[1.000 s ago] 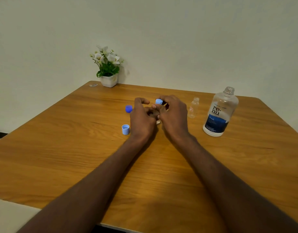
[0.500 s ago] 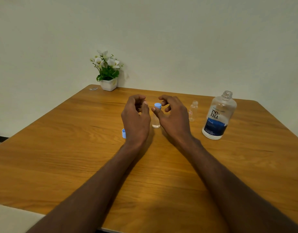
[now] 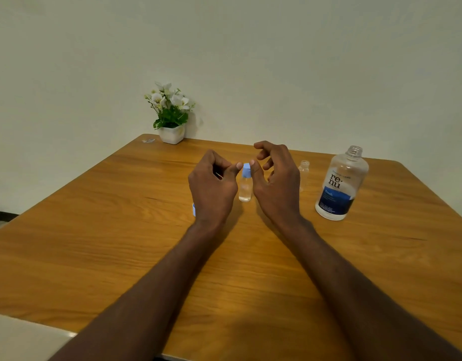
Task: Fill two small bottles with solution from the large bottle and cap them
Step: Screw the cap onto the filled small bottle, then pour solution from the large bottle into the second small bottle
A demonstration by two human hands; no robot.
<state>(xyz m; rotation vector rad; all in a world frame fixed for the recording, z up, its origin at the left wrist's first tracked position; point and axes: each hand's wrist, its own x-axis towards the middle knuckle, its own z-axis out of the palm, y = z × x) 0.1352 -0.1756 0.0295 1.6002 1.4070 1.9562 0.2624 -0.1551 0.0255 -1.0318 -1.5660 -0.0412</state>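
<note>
I sit at a wooden table (image 3: 99, 246) with a warm orange grain, its far edge close against a plain pale wall (image 3: 250, 48); at the back left corner stands a small white pot of white flowers (image 3: 171, 113), and a tiny clear scrap (image 3: 148, 140) lies just beside it. The large bottle (image 3: 340, 183) stands upright and uncapped on my right, its blue label facing me. Between my hands the capped small bottle (image 3: 245, 188) stands upright on the table, clear liquid inside and a blue cap (image 3: 246, 170) on top. My left hand (image 3: 211, 188) and my right hand (image 3: 276, 183) flank it, fingers loosely curled and holding nothing; my thumb tips sit right at the cap on either side, though I cannot tell whether they touch it. The second small bottle (image 3: 303, 175), uncapped, stands just behind my right hand, near the large bottle. One loose blue cap (image 3: 194, 209) peeks out at the left of my left wrist. Compared with a second ago, when both hands were closed together around the cap, my fingers have let go and spread apart, and the small bottle now stands plainly in view on its own.
</note>
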